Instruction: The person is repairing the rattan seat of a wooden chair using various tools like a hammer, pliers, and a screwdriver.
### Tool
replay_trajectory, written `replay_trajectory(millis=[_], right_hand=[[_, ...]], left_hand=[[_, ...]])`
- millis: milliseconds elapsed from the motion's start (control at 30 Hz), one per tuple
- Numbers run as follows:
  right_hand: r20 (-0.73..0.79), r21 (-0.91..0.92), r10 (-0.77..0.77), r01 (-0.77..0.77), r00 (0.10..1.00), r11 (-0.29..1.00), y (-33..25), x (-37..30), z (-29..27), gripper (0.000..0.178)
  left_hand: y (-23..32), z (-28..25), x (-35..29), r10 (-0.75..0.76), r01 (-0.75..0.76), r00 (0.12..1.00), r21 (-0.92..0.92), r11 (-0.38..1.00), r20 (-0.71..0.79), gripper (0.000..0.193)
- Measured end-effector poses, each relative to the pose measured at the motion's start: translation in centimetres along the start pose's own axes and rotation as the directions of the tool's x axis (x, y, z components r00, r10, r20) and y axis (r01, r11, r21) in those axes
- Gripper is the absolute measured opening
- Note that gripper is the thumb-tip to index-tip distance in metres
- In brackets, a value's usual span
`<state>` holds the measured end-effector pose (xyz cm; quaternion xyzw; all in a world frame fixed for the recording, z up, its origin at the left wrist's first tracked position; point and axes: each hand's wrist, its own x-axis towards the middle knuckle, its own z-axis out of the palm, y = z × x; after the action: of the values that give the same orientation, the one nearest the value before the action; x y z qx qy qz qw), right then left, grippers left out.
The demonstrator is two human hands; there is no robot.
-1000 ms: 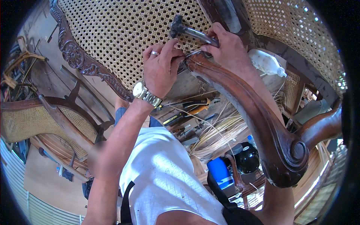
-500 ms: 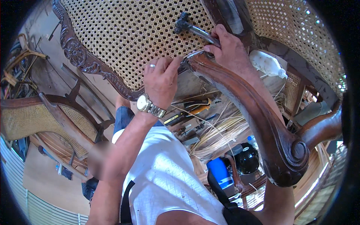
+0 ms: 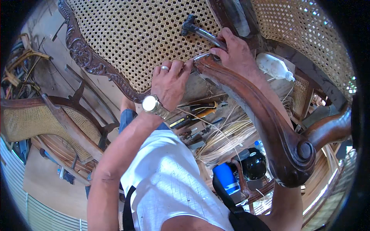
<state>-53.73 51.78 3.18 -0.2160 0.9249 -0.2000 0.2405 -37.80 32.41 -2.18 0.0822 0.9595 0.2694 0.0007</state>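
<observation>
A hammer [image 3: 204,34] with a dark head and metal shaft lies over the woven cane panel [image 3: 142,34]. My right hand [image 3: 237,52] is closed on its handle, the thumb resting by a thin pale strip [image 3: 202,56] at the panel's edge. My left hand [image 3: 169,82], with a ring and a wristwatch, is closed, its fingertips pressed at the front edge beside that strip. What they pinch is hidden. The panel sits in a carved dark wood frame [image 3: 88,59]. A curved wooden armrest [image 3: 258,96] runs from near my fingers toward the lower right.
Below the seat edge lie orange-handled pliers [image 3: 206,109] and a bundle of cane strands [image 3: 223,142]. A white plastic bottle [image 3: 273,66] rests right of my right forearm. Another caned chair [image 3: 50,121] stands at left. A blue container [image 3: 226,178] and a black round object [image 3: 254,163] are lower down.
My left hand has shifted slightly right, its wrist turned and fingers drawn nearer the pale strip. My left forearm has swung a little. The right hand and hammer have barely moved.
</observation>
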Motion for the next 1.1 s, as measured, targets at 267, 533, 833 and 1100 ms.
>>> replay_trajectory(millis=[267,533,833,1100], right_hand=[[-0.035,0.166,-0.200,0.203,0.979,0.965,-1.3,-1.5,-4.2,0.024],[0.021,0.062,-0.201,0.199,0.979,0.978,-1.7,-3.4,-6.5,0.025],[0.032,0.007,-0.232,0.231,0.972,0.973,-0.8,-3.7,-5.4,0.025],[0.051,-0.184,-0.323,0.327,0.945,0.927,-1.7,-2.7,-6.7,0.027]], left_hand=[[-2.7,-2.0,1.1,0.158,-0.160,0.966,-0.009,0.987,0.206,0.069],[-4.8,-2.7,2.2,0.263,-0.288,0.898,0.020,0.957,0.353,0.069],[-4.3,-5.0,4.2,0.262,-0.406,0.833,0.216,0.888,0.487,0.052],[-3.5,-6.4,6.4,0.156,-0.399,0.713,0.213,0.892,0.683,0.067]])
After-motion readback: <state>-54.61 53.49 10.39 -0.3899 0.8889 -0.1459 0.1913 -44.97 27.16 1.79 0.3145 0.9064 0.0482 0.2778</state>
